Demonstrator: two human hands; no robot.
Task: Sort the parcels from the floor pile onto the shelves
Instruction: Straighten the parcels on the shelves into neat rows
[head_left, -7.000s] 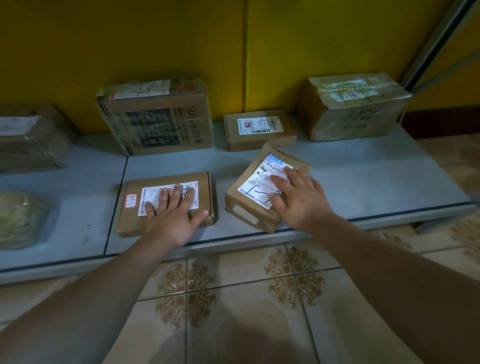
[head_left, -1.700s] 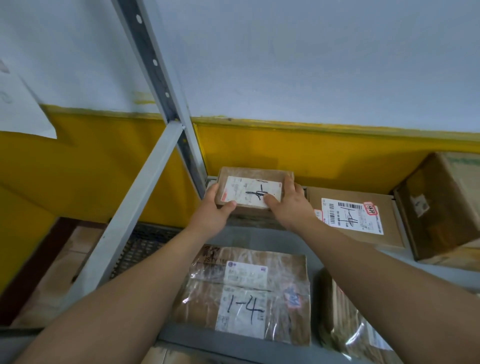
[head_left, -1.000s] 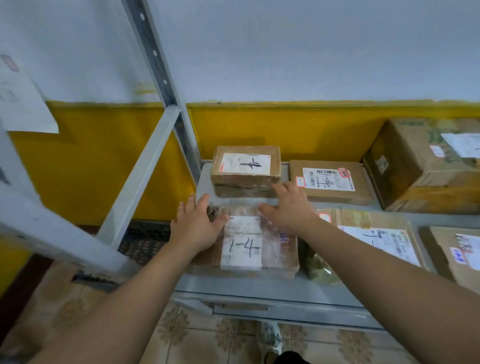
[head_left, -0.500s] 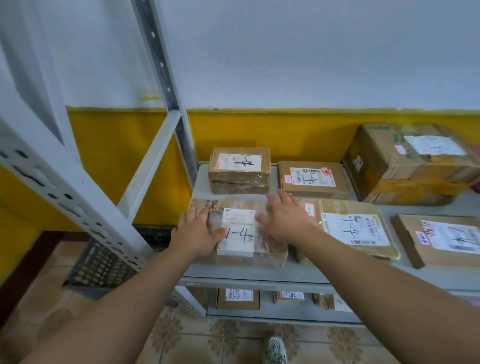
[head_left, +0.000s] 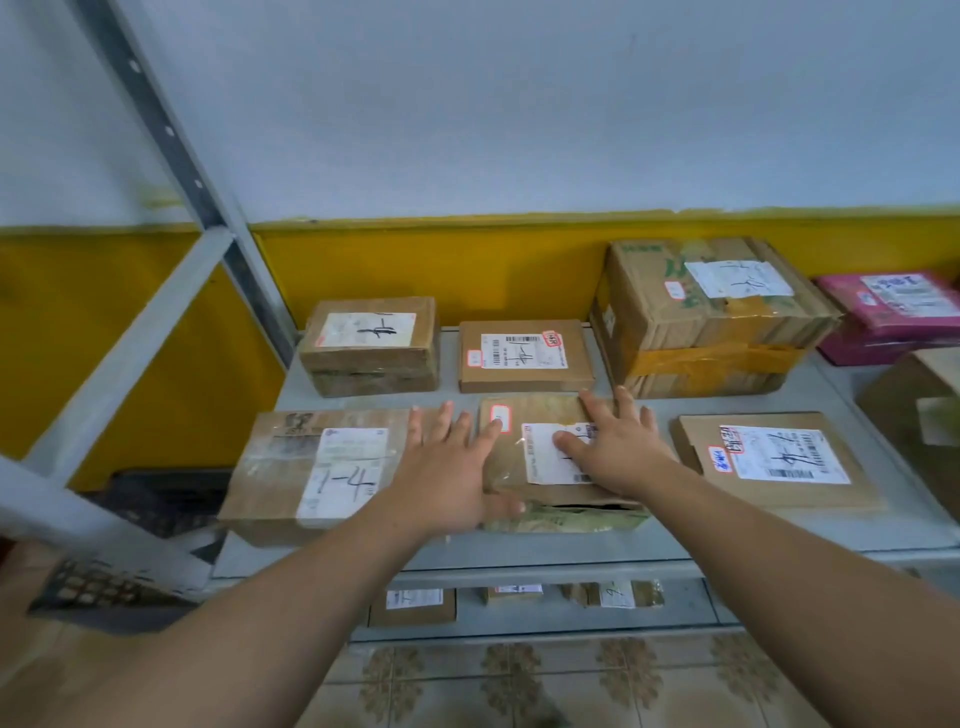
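Parcels (head_left: 524, 356) on grey shelf (head_left: 660, 545)

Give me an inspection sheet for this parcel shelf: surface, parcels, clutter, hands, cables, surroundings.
Surface: grey metal shelf, parcels in two rows.
Job's things: middle front parcel under both hands; parcel marked 1-4 to its left; large taped box behind it to the right.
Clutter: black crate low beside the shelf, on the left.
Hands: left hand and right hand lie flat with fingers spread on the middle front parcel, gripping nothing.
Cables: nothing seen.
Surroundings: white wall with a yellow band; tiled floor; more parcels on a lower shelf.
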